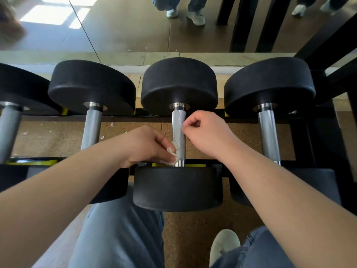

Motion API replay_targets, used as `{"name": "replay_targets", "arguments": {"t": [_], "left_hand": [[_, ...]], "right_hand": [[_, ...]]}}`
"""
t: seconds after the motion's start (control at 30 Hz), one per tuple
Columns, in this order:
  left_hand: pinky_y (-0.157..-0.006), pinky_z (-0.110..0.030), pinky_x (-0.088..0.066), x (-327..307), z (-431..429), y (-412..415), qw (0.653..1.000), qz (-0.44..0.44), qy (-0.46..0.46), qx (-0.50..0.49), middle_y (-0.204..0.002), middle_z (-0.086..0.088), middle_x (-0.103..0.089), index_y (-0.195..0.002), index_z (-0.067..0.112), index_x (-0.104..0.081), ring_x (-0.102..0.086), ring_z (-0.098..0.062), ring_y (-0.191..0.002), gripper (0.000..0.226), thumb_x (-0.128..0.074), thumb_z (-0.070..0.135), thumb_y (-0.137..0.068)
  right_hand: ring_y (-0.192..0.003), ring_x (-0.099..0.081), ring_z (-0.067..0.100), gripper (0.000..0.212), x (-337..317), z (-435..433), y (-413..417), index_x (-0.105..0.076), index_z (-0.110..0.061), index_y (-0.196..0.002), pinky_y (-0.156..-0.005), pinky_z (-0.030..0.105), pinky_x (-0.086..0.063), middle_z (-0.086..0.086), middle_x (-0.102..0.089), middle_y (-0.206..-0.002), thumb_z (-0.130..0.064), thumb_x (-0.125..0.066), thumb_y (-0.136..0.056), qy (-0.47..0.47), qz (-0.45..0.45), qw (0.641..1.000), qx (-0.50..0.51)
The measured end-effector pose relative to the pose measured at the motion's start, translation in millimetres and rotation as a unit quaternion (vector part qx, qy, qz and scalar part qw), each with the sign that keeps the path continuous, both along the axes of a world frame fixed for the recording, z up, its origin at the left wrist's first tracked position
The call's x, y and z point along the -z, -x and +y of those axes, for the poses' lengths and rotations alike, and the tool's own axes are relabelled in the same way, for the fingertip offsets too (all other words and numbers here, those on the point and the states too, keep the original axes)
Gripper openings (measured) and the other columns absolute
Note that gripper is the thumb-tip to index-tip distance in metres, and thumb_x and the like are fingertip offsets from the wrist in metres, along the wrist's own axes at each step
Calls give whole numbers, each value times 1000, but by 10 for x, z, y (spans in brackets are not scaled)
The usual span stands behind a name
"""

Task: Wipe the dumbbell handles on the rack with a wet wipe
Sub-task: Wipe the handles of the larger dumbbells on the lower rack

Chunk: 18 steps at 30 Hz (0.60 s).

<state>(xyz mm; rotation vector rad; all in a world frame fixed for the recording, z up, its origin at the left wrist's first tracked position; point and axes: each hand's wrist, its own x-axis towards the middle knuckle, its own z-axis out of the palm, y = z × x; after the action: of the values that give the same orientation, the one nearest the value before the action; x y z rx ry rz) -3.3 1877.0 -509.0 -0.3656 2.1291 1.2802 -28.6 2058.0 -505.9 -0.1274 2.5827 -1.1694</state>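
Observation:
Several black dumbbells lie side by side on a black rack (301,136). The middle dumbbell's knurled steel handle (178,124) runs away from me between its two rubber heads. My left hand (144,146) pinches a small crumpled white wet wipe (173,150) and presses it against the left side of that handle, near its lower end. My right hand (206,132) is curled beside the handle's upper right side, with its thumb and forefinger tips touching the metal. I see nothing held in it.
Neighbouring handles lie to the left (91,128) and right (268,132), with a further one at the far left (9,132). A mirror (125,26) behind the rack reflects a person's legs and shoes. My knees and a pale shoe (224,246) are below, on a speckled brown floor.

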Motion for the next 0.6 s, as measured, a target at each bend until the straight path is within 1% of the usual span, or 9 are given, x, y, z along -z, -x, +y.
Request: {"name": "replay_targets", "arguments": {"t": [0.13, 0.23, 0.27, 0.33, 0.37, 0.4, 0.43, 0.5, 0.6], "left_hand": [[-70, -23, -62, 97, 9, 166, 960, 27, -197, -196, -109, -15, -72, -102, 5, -67, -75, -17, -87, 21, -68, -9, -88], [-73, -26, -62, 176, 24, 293, 950, 29, -231, -206, -111, -13, -70, -123, 2, -61, -74, -18, -92, 30, -63, -6, -94], [-79, -30, -62, 207, -4, 286, 965, 17, -205, -162, -106, -12, -70, -125, 1, -61, -73, -18, -93, 31, -63, -5, -94], [-85, -39, -60, 269, -74, 201, 999, 1, -42, 9, -92, -9, -71, -114, 6, -69, -71, -22, -87, 25, -69, 2, -90], [-83, -41, -58, 290, -87, 148, 995, -2, 45, 92, -88, -9, -72, -104, 13, -73, -69, -24, -83, 21, -72, 7, -84], [-81, -42, -57, 306, -80, 111, 988, -9, 90, 127, -87, -11, -73, -95, 21, -76, -68, -25, -82, 18, -72, 10, -81], [-82, -42, -57, 317, -58, 106, 989, -20, 88, 118, -91, -13, -74, -93, 23, -76, -68, -26, -82, 20, -69, 7, -83], [-85, -39, -60, 315, 16, 176, 998, -52, -24, 5, -99, -15, -75, -108, 17, -72, -72, -24, -86, 26, -60, -2, -94], [-74, -29, -62, 277, 157, 418, 961, -41, -214, -168, -97, -6, -75, -110, 14, -67, -73, -14, -82, 21, -49, 3, -104]], "right_hand": [[-82, -61, 1, 7, 5, 19, -9, -68, -32, -99, -63, 20, -44, -14, -65, -94, -29, -62, -99, 6, -3, 1000, 1], [-84, -61, 1, 7, 2, 3, -9, -68, -31, -102, -63, 17, -42, -14, -65, -95, -29, -62, -100, 2, 3, 1000, 2], [-84, -61, 1, 7, 2, 4, -7, -68, -31, -102, -62, 17, -42, -14, -65, -95, -29, -62, -100, 2, 0, 1000, 1], [-86, -62, 1, 8, 3, 23, -8, -68, -32, -104, -64, 18, -44, -14, -66, -96, -29, -62, -99, -2, -5, 1000, -4], [-86, -62, 2, 8, 6, 32, -11, -68, -32, -104, -66, 18, -45, -14, -65, -96, -29, -62, -99, -4, -8, 1000, -7], [-87, -62, 2, 9, 6, 38, -13, -68, -32, -105, -67, 19, -47, -14, -66, -96, -29, -62, -99, -4, -11, 1000, -9], [-88, -62, 2, 9, 8, 40, -12, -68, -32, -105, -69, 20, -47, -13, -66, -96, -28, -62, -99, -2, -13, 1000, -10], [-88, -63, 3, 9, 0, 43, -14, -68, -31, -105, -70, 20, -48, -13, -66, -95, -28, -62, -98, 1, -16, 1000, -10], [-85, -64, 3, 8, -15, 39, -9, -69, -31, -102, -69, 21, -49, -12, -68, -92, -29, -62, -99, 8, -15, 1000, -7]]}}
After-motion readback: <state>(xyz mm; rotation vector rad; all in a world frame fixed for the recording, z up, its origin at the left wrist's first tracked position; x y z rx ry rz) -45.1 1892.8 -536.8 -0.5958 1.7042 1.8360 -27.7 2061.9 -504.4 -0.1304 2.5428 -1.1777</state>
